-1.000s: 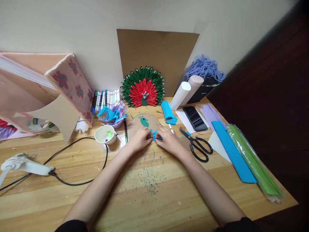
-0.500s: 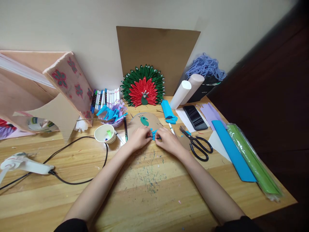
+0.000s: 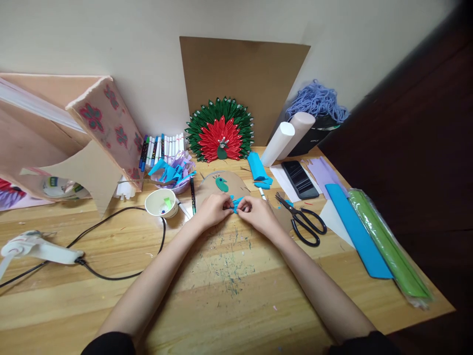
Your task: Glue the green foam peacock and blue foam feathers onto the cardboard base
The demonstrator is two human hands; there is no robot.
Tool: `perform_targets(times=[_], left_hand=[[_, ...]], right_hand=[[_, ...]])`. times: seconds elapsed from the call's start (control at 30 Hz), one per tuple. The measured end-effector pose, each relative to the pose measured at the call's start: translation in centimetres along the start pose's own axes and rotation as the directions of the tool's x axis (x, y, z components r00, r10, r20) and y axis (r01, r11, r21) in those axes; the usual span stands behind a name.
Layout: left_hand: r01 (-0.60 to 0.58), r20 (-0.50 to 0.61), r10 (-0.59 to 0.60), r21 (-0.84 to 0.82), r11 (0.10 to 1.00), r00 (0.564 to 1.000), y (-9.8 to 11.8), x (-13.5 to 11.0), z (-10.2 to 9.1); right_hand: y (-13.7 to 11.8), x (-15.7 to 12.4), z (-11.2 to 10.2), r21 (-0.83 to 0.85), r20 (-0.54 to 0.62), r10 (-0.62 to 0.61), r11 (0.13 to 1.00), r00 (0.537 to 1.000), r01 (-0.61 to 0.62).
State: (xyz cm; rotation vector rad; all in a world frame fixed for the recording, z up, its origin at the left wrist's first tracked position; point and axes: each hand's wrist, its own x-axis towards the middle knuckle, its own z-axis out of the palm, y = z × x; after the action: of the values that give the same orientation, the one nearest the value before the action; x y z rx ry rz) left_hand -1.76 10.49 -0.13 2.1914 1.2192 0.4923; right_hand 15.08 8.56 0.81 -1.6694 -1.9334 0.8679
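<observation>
Between my two hands is a small gathered piece of blue crepe paper [image 3: 236, 204]. My left hand [image 3: 215, 209] pinches its left end. The fingertips of my right hand [image 3: 254, 211] are closed on its right end. Just beyond my hands lies a rounded brown cardboard piece [image 3: 233, 181]. On it is a green bird's head cutout [image 3: 221, 184] with a dark eye and a small crest. My fingers hide the near part of the cardboard.
Black-handled scissors [image 3: 306, 222] lie right of my hands, near a phone [image 3: 299, 179] and a blue paper roll [image 3: 356, 229]. To the left are a paper cup [image 3: 161, 203], a glue gun [image 3: 44, 249] with its cord, and a bowl of paper scraps [image 3: 172, 175]. A red-green peacock craft [image 3: 221, 133] stands behind.
My fingers have shifted slightly on the blue crepe paper, and more of it shows between them. The view has moved a little; other things lie as before.
</observation>
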Motion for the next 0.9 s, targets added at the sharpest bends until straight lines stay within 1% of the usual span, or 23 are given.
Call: perform_targets(times=[0.13,0.27,0.47,0.57,0.7,0.9], left_hand=[[0.004,0.002,-0.004,-0.018,1.0,1.0,-0.2,0.0,0.1],[0.007,0.015,-0.007,-0.024,1.0,1.0,-0.1,0.0,-0.1],[0.012,0.025,-0.012,-0.004,1.0,1.0,0.2,0.0,-0.4],[0.016,0.025,-0.016,-0.001,1.0,1.0,0.2,0.0,-0.5],[0.014,0.025,-0.015,0.008,1.0,1.0,0.3,0.0,-0.5],[0.021,0.023,-0.021,0.024,0.999,1.0,0.5,0.1,-0.5]], right_hand=[[0.2,-0.2,0.4,0.037,-0.04,0.068,0.997,0.997,-0.066],[0.1,-0.4,0.7,0.032,-0.069,0.09,0.996,0.993,-0.088],[0.1,-0.7,1.4,0.013,-0.111,0.071,0.997,0.991,-0.07],[0.1,-0.9,1.6,0.038,-0.126,0.064,0.997,0.99,-0.06],[0.1,-1.1,1.7,0.081,-0.116,0.056,0.996,0.992,-0.047],[0.2,-1.5,1.9,0.102,-0.132,0.024,0.995,0.991,-0.01]])
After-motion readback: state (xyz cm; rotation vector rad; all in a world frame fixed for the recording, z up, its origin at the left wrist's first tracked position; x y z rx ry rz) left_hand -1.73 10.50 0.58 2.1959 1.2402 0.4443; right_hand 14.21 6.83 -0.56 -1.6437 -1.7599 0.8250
